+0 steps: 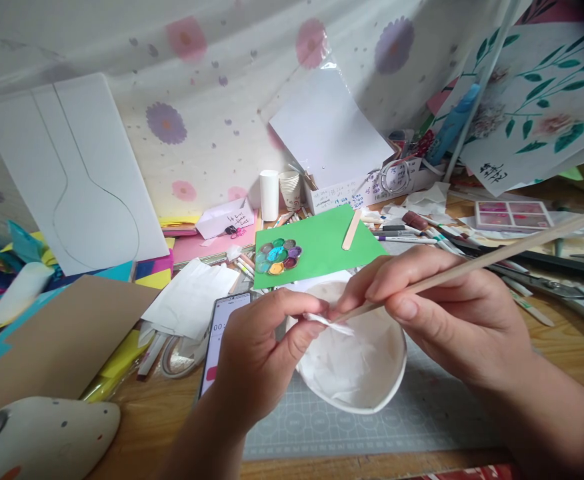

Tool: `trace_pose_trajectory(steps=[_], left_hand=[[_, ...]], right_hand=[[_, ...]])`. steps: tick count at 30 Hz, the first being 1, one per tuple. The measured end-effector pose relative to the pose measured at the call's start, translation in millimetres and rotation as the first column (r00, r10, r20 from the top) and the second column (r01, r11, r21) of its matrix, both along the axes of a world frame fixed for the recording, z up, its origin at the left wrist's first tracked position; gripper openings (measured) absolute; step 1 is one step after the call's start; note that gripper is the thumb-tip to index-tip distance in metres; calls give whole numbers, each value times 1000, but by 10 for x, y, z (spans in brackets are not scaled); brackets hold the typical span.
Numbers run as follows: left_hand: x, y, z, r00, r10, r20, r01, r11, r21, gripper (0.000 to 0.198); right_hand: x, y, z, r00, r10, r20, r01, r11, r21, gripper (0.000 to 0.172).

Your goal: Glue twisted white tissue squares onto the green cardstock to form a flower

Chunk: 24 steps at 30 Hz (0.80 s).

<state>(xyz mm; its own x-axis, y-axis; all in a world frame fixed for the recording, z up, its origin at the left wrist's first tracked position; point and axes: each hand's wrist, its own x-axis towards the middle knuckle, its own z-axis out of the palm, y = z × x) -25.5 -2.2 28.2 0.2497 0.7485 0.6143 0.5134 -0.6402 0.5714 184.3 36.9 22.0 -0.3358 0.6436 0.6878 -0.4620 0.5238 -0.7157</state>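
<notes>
Two fingertip grips are held centre-frame: thin white papery strip [341,327] by the left hand [259,353], slender pale wooden stick [502,254] by the right hand [457,320], both best steadied over the rounded white bowl [393,383].

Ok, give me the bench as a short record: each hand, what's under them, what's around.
Left hand: thumb and finger pinching a white strip
Right hand: holding a long wooden stick, lower end at the strip
Under hands: white bowl above a grey cutting mat
Behind bowl: green sheet with paint palette and flat craft stick
Beside left hand: phone, partly hidden
</notes>
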Motion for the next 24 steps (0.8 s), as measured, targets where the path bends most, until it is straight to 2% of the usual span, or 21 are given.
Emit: trace_pose_trajectory(steps=[6,11,17,24], left_hand=[[21,1,-5,999,35,-12,-35,999,-13,20],[34,-3,5,998,68,-10,-68,997,-26,21],[30,3,6,997,73,-11,-73,996,-46,19],[4,-15,-58,992,25,124,-7,989,-150,22]], right_hand=[[9,0,-4,1000,-18,-18,18,999,35,14],[3,-1,12,998,-60,29,58,996,70,10],[-5,2,20,996,-81,43,79,996,48,8],[-22,-16,23,999,-47,9,47,999,-21,8]])
